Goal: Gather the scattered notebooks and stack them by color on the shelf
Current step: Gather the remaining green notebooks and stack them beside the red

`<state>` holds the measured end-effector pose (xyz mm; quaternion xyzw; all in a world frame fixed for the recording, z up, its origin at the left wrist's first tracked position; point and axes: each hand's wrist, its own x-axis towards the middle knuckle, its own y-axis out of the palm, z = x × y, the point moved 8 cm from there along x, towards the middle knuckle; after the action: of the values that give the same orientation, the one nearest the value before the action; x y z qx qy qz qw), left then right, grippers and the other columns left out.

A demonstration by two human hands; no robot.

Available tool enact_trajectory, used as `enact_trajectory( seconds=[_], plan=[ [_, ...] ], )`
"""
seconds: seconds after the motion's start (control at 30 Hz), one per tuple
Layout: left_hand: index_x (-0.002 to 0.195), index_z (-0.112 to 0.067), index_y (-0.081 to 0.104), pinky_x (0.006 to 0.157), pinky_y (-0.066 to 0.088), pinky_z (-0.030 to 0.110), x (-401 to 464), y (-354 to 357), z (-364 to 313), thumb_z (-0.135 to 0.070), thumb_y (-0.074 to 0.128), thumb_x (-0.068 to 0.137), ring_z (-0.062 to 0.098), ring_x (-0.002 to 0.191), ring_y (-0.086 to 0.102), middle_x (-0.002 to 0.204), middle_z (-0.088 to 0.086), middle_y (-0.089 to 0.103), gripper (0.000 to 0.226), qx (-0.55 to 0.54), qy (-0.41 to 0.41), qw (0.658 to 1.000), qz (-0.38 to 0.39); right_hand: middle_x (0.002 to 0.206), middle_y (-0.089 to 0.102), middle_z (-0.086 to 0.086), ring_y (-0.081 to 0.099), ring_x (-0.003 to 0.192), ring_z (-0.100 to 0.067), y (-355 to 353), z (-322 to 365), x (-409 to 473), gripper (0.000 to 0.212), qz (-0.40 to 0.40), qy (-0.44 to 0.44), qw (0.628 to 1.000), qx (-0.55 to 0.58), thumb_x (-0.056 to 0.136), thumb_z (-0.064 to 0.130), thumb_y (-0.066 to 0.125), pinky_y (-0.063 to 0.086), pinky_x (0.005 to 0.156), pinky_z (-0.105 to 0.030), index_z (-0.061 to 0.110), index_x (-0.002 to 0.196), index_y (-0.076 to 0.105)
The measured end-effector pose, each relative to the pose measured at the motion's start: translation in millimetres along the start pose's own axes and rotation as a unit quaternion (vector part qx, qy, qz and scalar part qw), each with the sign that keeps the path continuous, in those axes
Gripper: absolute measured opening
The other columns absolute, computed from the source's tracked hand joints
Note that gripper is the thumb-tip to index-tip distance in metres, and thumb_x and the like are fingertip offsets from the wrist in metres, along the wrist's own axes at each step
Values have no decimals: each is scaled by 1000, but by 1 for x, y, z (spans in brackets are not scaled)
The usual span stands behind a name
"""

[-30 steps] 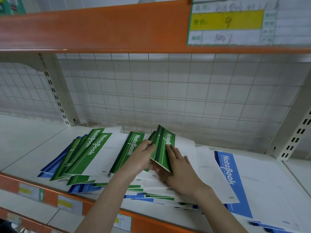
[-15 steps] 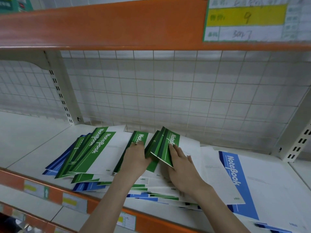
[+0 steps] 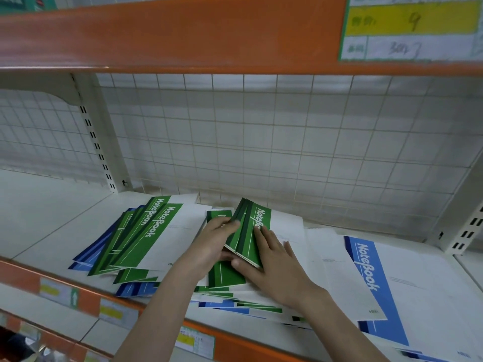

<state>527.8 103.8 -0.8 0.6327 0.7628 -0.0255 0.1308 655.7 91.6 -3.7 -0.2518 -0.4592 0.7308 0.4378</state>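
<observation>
White shelving with a wire-grid back panel (image 3: 261, 142) fills the view, bounded above by an orange beam (image 3: 170, 35) carrying a yellow-and-white label (image 3: 413, 27). On the shelf (image 3: 47, 220), at the left, a fanned pile of green and blue notebooks (image 3: 136, 239) is laid flat, with a green "NoteBook" cover uppermost. Just right of this pile, the left hand (image 3: 209, 244) is positioned with its fingers curled onto the spine edge of a small bundle of green notebooks (image 3: 248, 231), which is tilted up off the shelf. The bundle is gripped from the opposite side by the right hand (image 3: 271, 259), its fingers laid nearly straight across the top cover and its thumb tucked under the near corner. Beneath both hands, further green and blue notebooks are scattered in overlapping layers toward the shelf's orange front edge (image 3: 235, 343). At the far right, a blue notebook (image 3: 392, 278) is laid flat on white covers.
</observation>
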Motion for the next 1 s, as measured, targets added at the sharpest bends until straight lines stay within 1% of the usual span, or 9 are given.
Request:
enact_trajectory(
  seconds=[0.1, 0.2, 0.23, 0.3, 0.4, 0.57, 0.73, 0.9, 1.0],
  plan=[
    [111, -13, 54, 53, 57, 33, -1, 2, -4, -5, 51, 95, 21, 82, 67, 105, 12, 61, 19, 12, 7, 1000, 2, 161, 0, 0, -2, 148, -17, -2, 4, 5, 83, -25, -5, 1000, -1, 93, 56, 40, 3, 119, -44, 19, 153, -4],
    [115, -10, 59, 64, 58, 29, -1, -5, -15, -18, 41, 101, 16, 85, 65, 106, 11, 64, 24, 99, 59, 993, -23, 160, 7, -3, 7, 147, -21, -7, 5, 8, 69, -53, -9, 999, -5, 97, 32, 39, 11, 119, -45, 16, 153, 2],
    [112, -12, 62, 67, 55, 22, -3, -12, -24, -22, 40, 102, 13, 82, 64, 102, 8, 66, 27, 193, 112, 973, -61, 160, 9, -3, 9, 147, -21, -8, 5, 8, 67, -56, -9, 998, -1, 97, 30, 38, 14, 118, -45, 15, 153, 4],
    [105, -11, 64, 61, 41, 10, -11, -25, -41, -22, 46, 99, 11, 76, 58, 93, 4, 65, 22, 405, 205, 878, -150, 159, 13, -3, 14, 145, -21, -8, 5, 8, 65, -56, -10, 998, 6, 97, 28, 38, 16, 117, -45, 15, 152, 7],
    [107, -7, 56, 71, 41, 24, -11, -31, -32, -26, 64, 87, 22, 92, 52, 99, 9, 53, 29, 543, 147, 810, -168, 147, 31, -2, 35, 132, -24, -14, 4, 7, 58, -88, -13, 996, 23, 94, 28, 46, 28, 111, -40, 16, 146, 24],
    [104, -11, 56, 80, 44, 31, -6, -26, -14, -41, 74, 77, 25, 100, 50, 103, 9, 49, 44, 535, 77, 833, -115, 127, 41, -2, 43, 111, -18, -23, 5, 2, 44, -142, -32, 989, 32, 90, 26, 55, 38, 94, -26, 18, 131, 39],
    [95, -16, 43, 53, 40, 20, -3, -16, -18, -16, 73, 80, 10, 71, 54, 83, 0, 57, 33, 448, 127, 881, -85, 126, 40, -1, 42, 112, -19, -21, 6, 0, 46, -139, -41, 989, 29, 87, 22, 55, 39, 94, -28, 18, 130, 39],
    [113, -21, 50, 75, 56, 39, 3, -2, -11, -10, 55, 94, 23, 86, 67, 96, 8, 67, 23, 124, 101, 987, -20, 127, 39, -2, 43, 113, -20, -27, 1, -2, 51, -148, -45, 986, 56, 85, 12, 55, 39, 96, -28, 17, 133, 38],
    [119, -17, 56, 64, 55, 31, 9, 8, -1, -17, 52, 97, 22, 81, 70, 93, 6, 73, 23, -23, 38, 999, 17, 128, 38, 1, 42, 115, -17, -30, 0, -4, 49, -147, -60, 985, 70, 89, 18, 56, 39, 97, -26, 18, 134, 37]
  ],
)
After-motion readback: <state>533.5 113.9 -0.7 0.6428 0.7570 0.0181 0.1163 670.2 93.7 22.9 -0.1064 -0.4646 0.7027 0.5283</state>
